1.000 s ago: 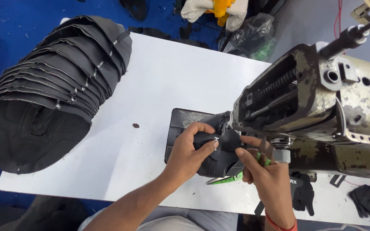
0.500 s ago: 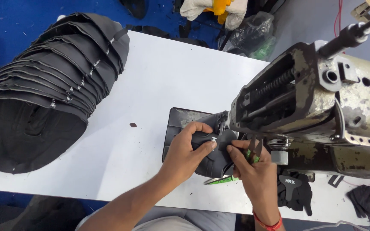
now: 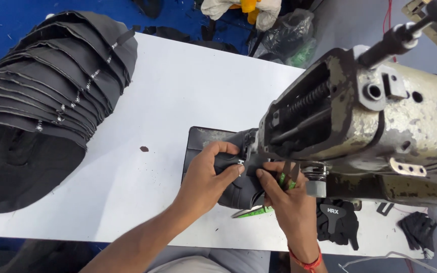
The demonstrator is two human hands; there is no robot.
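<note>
both hands press a black fabric piece point(image 3: 241, 184) under the head of a worn sewing machine point(image 3: 375, 121) on the white tabletop point(image 3: 178, 96); left hand point(image 3: 206, 179) grip clamped on the fabric, right hand point(image 3: 289, 197) pinching it alongside green-handled snips point(image 3: 259, 211). stacked black caps point(image 3: 41, 111) lie at left.

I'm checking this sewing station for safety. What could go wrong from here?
1. Both the left hand and right hand pinch the black fabric piece right under the sewing machine head; fingers could get caught near the needle area, which is hidden.
2. Green-handled snips sit under the right hand and could nick it or the fabric.
3. The stack of black caps overhangs the table edge and might slide off.
</note>
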